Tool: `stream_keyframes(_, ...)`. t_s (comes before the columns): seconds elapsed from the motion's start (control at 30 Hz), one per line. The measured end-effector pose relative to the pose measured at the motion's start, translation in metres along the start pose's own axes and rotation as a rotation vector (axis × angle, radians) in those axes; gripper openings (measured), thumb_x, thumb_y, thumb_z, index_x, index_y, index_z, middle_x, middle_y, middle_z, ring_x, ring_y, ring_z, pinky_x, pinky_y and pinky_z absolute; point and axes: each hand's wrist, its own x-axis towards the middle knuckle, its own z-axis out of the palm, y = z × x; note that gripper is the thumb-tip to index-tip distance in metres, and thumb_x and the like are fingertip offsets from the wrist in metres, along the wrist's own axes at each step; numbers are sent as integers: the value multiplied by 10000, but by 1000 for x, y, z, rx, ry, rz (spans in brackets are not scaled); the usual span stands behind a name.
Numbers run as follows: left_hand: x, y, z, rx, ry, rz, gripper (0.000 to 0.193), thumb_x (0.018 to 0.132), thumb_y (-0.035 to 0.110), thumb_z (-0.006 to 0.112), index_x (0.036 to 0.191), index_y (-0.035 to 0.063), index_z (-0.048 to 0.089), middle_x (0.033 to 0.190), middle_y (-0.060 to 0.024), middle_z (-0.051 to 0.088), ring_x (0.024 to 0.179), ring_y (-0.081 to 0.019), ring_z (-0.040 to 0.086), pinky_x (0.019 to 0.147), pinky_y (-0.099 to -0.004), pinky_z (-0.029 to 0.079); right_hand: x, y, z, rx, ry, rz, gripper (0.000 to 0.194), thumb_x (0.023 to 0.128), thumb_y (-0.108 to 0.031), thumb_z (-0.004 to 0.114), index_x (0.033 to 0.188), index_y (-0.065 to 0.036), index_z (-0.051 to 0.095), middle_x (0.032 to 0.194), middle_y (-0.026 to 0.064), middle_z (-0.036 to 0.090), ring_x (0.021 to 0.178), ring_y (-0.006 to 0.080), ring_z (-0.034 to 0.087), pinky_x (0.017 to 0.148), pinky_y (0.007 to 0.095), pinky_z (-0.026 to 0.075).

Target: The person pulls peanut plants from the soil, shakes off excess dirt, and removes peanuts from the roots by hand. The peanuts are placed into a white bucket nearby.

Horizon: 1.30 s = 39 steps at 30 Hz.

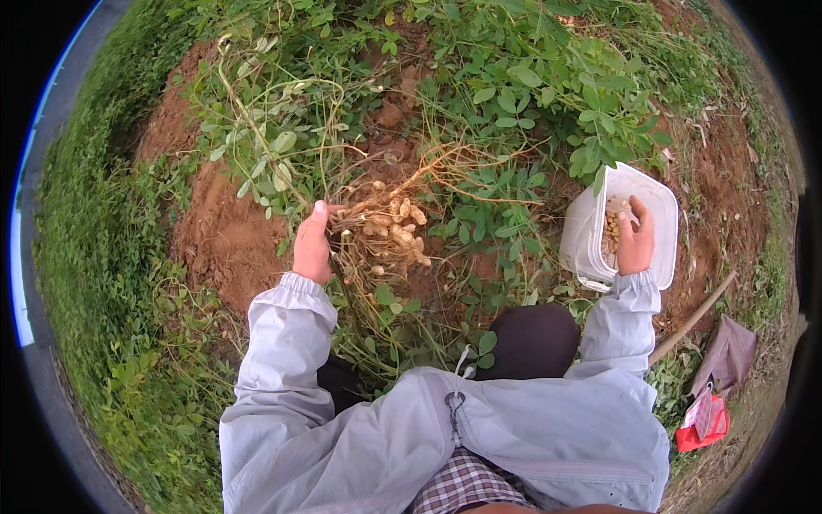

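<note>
My left hand (313, 241) is closed around the stems of an uprooted peanut plant, just at the base of its roots. A cluster of pale, soil-stained peanut pods (401, 225) hangs to the right of my fingers, and a thin orange-brown taproot (420, 172) sticks out above it. Over the mouth of a white plastic bucket (581, 225) is my right hand (636, 239), thumb and fingers apart, with nothing visible in it. Loose peanuts (610, 225) lie inside the bucket, partly hidden by that hand.
Leafy peanut plants (526, 83) grow ahead, with bare reddish soil (225, 225) at left. On the right lie a wooden handle (693, 318), a brown cloth-like item (725, 353) and a red bag (705, 427). My dark-clad knee (536, 340) is close below the bucket.
</note>
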Motion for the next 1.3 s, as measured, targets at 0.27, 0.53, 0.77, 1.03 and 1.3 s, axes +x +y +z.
stream_keyframes(0.27,-21,5,5,52,-44,-8,532,966,436,368,1035,-25,623,949,-86,620,847,-144,549,812,-281,424,-89,-123,117,710,-946,-67,387,926,-214,535,1242,2,481,1172,93,562,1074,184,544,935,312,424)
stream_keyframes(0.53,-32,-10,5,319,-144,166,502,967,403,372,1238,3,505,1235,-101,524,1174,-208,443,1028,-328,292,-70,-145,144,742,-766,-294,365,943,-308,498,1089,8,607,995,103,608,942,197,551,845,302,425)
stream_keyframes(0.77,-73,78,-9,959,144,73,384,886,253,582,1142,-32,560,1059,-141,615,977,-220,582,863,-303,450,-71,-144,145,773,-772,-97,325,951,-292,481,1023,-28,655,1025,59,625,976,158,564,888,301,424)
stream_keyframes(1.03,-49,68,47,1413,-222,648,441,812,313,645,1119,5,571,1025,-190,619,958,-361,591,846,-396,468,-89,-169,138,823,-842,-151,344,929,-302,517,1051,5,615,984,110,638,914,194,586,820,294,446)
stream_keyframes(1.3,-24,35,25,1006,-209,169,361,890,331,572,972,-12,643,847,-125,656,777,-220,609,701,-323,475,-96,-163,147,1354,-972,28,287,911,-179,564,1127,11,560,1038,68,625,938,105,577,820,252,469)
